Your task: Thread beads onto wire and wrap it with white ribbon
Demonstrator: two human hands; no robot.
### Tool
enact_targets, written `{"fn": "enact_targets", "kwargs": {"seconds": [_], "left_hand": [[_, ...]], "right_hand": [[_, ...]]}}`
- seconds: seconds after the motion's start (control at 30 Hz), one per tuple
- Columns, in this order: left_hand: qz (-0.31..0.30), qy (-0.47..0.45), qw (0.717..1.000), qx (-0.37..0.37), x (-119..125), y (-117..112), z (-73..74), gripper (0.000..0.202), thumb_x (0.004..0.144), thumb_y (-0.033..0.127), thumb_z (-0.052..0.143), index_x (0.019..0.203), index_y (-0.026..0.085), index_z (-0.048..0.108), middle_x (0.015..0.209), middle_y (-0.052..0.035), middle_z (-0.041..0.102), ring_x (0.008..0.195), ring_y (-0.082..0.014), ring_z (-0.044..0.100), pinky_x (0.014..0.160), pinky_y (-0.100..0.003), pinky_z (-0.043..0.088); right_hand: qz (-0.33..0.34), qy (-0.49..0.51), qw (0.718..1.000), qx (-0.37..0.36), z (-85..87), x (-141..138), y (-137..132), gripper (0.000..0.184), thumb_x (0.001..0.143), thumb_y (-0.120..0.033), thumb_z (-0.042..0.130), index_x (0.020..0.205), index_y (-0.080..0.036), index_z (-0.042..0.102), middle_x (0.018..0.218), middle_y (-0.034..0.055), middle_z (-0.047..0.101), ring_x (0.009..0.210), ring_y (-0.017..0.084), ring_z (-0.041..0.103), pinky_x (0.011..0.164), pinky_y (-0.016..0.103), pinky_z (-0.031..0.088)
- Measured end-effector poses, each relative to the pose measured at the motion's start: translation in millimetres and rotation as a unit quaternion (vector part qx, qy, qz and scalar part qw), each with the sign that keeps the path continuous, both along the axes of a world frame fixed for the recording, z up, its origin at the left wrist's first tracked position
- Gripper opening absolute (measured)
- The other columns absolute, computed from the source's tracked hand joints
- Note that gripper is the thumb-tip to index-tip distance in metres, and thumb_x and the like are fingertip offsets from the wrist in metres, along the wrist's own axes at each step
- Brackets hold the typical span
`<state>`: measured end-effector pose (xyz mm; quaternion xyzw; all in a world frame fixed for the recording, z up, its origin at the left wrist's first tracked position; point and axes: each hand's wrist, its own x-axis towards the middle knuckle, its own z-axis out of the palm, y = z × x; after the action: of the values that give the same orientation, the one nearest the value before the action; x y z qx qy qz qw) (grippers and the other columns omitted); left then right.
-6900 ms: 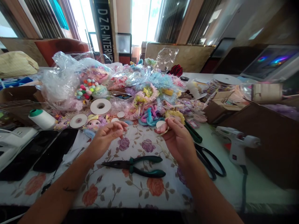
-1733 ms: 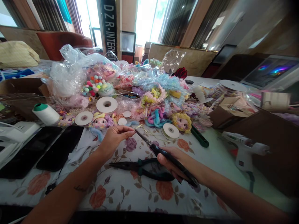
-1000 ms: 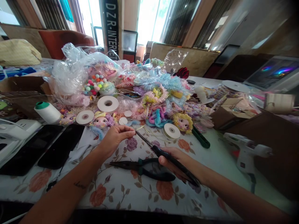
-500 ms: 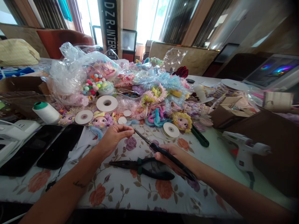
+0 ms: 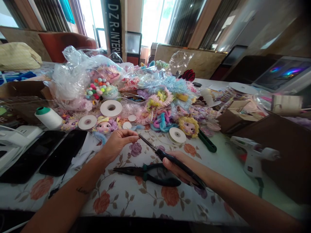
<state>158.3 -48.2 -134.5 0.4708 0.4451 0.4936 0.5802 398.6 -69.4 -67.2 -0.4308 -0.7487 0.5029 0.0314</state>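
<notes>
My left hand (image 5: 121, 142) is closed in a pinch, thumb against forefinger, above the flowered tablecloth (image 5: 145, 207). Whatever lies between those fingertips is too small to make out. Thin-jawed pliers (image 5: 159, 152) with black handles are gripped in my right hand (image 5: 181, 166), and their tips meet the left fingertips. Below the hands lies a second pair of long-nose pliers (image 5: 145, 173), dark green and black, jaws pointing left. A roll of white ribbon (image 5: 177, 135) and a doll head with yellow curls (image 5: 189, 125) sit just beyond.
Plastic-wrapped craft trims (image 5: 155, 79) are heaped at the back. On the left are two dark phones (image 5: 62, 153), a white power strip (image 5: 18, 140) and a thread cone (image 5: 49, 118). A glue gun (image 5: 254, 155) and cardboard box (image 5: 239, 118) stand at right.
Both hands keep nearly the same pose, with the plier tips still at the left fingertips. The whole view has shifted very slightly.
</notes>
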Motion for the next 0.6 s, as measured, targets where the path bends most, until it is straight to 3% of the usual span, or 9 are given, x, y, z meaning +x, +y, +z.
{"fn": "enact_targets", "kwargs": {"seconds": [0.3,0.6], "left_hand": [[-0.001,0.075,0.996,0.053,-3,-3,7.8,0.017,0.07,0.035,0.074,0.077,0.019,0.072,0.078,-0.0023,0.066,0.074,-0.0139,0.055,0.07,-0.026,0.044],[-0.007,0.09,0.995,0.05,-2,-3,9.6,0.018,0.07,0.036,0.074,0.078,0.019,0.071,0.077,-0.0022,0.066,0.074,-0.0138,0.056,0.07,-0.025,0.045]], "right_hand": [[0.014,0.013,1.0,0.001,-2.9,5,6,0.053,0.081,-0.071,0.041,0.066,-0.021,0.034,0.048,-0.0065,0.031,0.041,0.006,0.032,0.04,0.022,0.022],[0.022,0.014,0.999,0.036,-9.6,7,8,0.052,0.081,-0.07,0.041,0.067,-0.02,0.038,0.054,-0.0052,0.032,0.046,0.007,0.032,0.042,0.022,0.022]]}}
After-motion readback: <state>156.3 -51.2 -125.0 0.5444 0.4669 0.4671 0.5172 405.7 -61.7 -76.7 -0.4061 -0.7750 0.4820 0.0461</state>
